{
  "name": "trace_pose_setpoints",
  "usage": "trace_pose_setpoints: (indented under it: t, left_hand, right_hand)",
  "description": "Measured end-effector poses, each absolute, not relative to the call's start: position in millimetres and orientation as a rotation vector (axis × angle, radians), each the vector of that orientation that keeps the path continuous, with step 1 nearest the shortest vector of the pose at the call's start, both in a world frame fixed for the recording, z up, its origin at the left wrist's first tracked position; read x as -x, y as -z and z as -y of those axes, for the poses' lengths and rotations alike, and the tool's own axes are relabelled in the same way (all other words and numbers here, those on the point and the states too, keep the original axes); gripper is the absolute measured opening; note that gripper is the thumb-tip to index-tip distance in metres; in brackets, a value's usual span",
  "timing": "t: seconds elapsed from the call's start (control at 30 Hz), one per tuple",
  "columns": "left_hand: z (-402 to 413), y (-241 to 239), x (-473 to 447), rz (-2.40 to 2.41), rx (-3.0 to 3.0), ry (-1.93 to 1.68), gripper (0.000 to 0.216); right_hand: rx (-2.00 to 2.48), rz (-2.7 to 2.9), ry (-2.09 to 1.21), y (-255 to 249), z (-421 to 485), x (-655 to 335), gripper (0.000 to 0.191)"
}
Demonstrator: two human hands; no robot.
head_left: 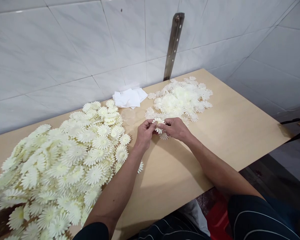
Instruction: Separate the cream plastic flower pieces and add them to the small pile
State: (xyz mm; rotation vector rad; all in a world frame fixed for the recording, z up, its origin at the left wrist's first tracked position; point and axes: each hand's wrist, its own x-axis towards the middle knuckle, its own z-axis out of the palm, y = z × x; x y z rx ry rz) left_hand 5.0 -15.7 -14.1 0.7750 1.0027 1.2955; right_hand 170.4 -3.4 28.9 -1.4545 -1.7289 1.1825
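Between my two hands is a small cream artificial flower [159, 122], its petals pinched from both sides. My left hand [145, 131] grips it at the left, thumb on top. My right hand [175, 128] holds the opposite side, thumb and fingers meeting at the petals. Fingertips hide part of the flower. Just behind the hands lies a loose pile of whiter, thinner flower pieces [178, 100]. Left of my left forearm spreads a large heap of cream flower heads [72, 156], some showing a yellowish centre.
White paper sheets [130, 97] lie by the tiled wall [70, 43]. Near them is a clear, thin round item [128, 115]. A perforated metal bracket [173, 46] stands against the wall behind the wooden table [230, 133]. Something red [217, 213] shows below the table's front edge.
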Motion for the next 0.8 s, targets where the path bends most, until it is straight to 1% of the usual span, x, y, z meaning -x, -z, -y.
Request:
trace_pose_setpoints:
  t: [0.13,0.3,0.4,0.6,0.8]
  left_hand:
    - [16.0,16.3,-6.6,-1.084,-0.759,-1.352,0.041]
    - [17.8,17.7,-10.6,-1.170,-0.810,-1.434,0.035]
    - [15.9,17.7,-9.1,-1.177,-0.806,-1.460,0.036]
    - [14.2,17.1,-7.7,-1.169,-0.743,-1.463,0.042]
    - [16.9,15.6,-8.9,-1.152,-0.789,-1.408,0.041]
  right_hand:
    - [1.413,1.743,-1.252,-29.0,4.1,-173.9,0.068]
    - [1.491,1.724,-1.213,-31.1,5.0,-180.7,0.068]
    - [1.484,1.686,-1.221,-32.9,5.3,-188.0,0.068]
    - [1.276,1.598,-1.338,-33.9,3.8,-206.1,0.067]
    - [1.303,1.542,-1.312,-30.1,1.6,-211.0,0.065]
